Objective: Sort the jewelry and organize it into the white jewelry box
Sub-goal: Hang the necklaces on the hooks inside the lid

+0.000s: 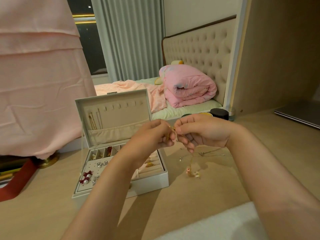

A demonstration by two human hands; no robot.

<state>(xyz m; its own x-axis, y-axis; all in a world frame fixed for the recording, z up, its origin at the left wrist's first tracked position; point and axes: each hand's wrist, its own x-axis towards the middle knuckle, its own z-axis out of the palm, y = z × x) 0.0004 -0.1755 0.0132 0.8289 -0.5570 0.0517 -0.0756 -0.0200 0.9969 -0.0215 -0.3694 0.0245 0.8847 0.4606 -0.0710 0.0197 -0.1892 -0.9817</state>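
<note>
One forearm [110,170] across white jewelry box [163,178]

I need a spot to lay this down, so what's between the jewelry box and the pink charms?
Only bare tabletop between the jewelry box and the pink charms, in the head view.

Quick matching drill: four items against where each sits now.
1 gold chain necklace with pink charms
2 dark red bow earrings with pearls
3 thin silver chains
4 black round jar

A in the open white jewelry box
B on the tan table, right of the box
C at the table's far edge
D pinched by left hand and right hand

Pairs: 1-D, 2-A, 3-B, 4-C
</note>
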